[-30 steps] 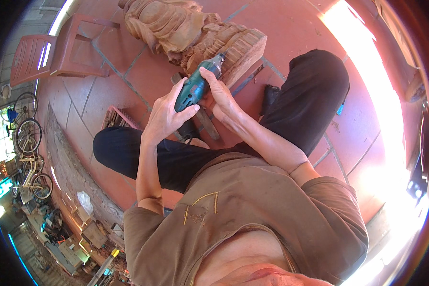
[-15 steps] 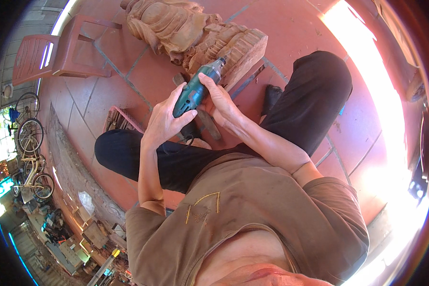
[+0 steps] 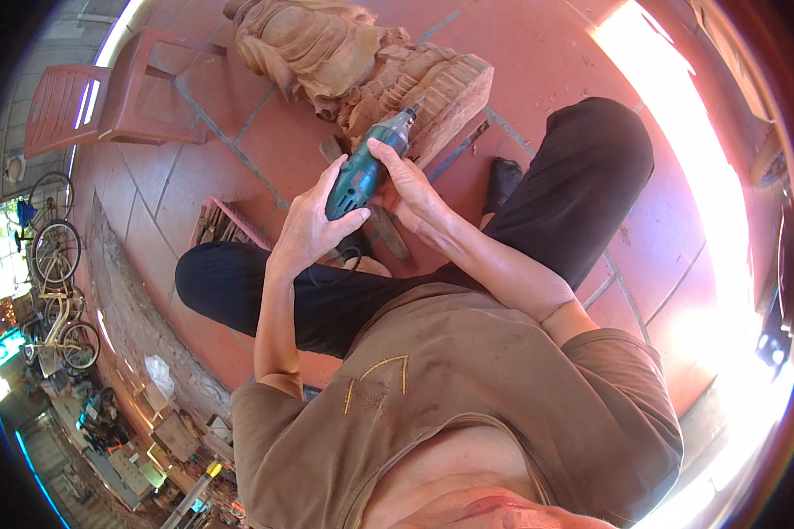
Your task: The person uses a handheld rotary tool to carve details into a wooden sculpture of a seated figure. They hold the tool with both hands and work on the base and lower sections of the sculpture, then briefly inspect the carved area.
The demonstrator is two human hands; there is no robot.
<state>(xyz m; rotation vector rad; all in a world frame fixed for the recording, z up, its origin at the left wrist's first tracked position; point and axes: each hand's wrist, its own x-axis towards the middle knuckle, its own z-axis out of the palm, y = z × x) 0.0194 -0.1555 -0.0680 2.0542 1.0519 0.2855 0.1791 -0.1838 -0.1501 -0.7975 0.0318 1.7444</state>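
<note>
Over the lap: both left hand (image 3: 307, 231) and right hand (image 3: 408, 181) clamped on green drill (image 3: 363, 172), nose at wooden carving (image 3: 362, 62). Carving heavily shaped; bit contact probably not yet made, unclear.

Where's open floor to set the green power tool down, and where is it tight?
Bare red tile floor lies right of the wood carving, above the right knee. More lies between the red plastic chair and the carving. It is crowded under the left hand and right hand on the green power tool.

Red tiled floor (image 3: 538, 62): wood carving (image 3: 362, 62), pink plastic chair (image 3: 123, 101).
</note>
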